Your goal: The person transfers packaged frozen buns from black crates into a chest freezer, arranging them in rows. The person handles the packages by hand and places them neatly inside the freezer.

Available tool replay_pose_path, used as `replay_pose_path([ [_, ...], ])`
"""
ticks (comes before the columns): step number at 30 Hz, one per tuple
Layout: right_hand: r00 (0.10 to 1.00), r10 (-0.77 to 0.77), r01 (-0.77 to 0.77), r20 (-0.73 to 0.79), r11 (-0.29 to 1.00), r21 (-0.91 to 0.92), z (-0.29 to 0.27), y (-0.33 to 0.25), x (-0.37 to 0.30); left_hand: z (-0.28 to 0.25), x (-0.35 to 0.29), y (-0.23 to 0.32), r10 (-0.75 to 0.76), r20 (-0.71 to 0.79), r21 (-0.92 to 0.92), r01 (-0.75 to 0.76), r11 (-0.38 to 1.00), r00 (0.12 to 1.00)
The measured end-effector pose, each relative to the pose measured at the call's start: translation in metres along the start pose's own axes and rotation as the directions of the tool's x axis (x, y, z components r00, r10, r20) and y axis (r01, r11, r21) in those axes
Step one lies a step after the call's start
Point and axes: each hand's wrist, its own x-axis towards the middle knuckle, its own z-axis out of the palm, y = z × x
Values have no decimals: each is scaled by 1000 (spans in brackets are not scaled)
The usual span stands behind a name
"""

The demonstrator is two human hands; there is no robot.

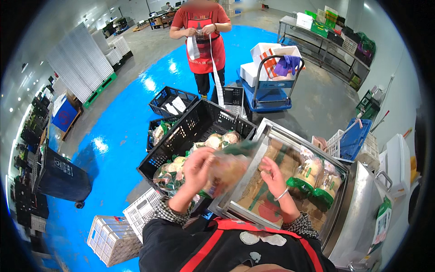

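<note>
over a crate (pixel 177 137), left hand (pixel 197 170) grips a blurred, clear, green-ended bag (pixel 230 168), right hand (pixel 274 178) empty, half open.

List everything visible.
Large slotted plastic crate: one, black, centre
Smaller plastic crates: three, black, beyond it
Rectangular steel worktop: one, silver, right
Plastic produce packs: two, green-bottomed, on worktop; more in crate
Blurred plastic bag: one, translucent, between hands
Flatbed trolley: one, blue, beyond worktop
Wheeled plastic bin: one, black, left
Plastic crates: two, white, lower left
Aproned co-worker: one, red, top centre
Rest: uncounted
Left hand: one, at bag
Right hand: one, over worktop
</note>
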Motion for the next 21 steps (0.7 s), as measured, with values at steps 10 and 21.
replay_pose_path([
  [10, 921, 176, -168, -348, 984, 53, -70, 27, -88, 104, -106, -23, -426, 265, -377, 499, 780, 865],
  [21, 926, 148, -232, -348, 949, -213, -104, 61, -46, 140, -75, -131, -566, 220, -24, 584, 811, 795],
])
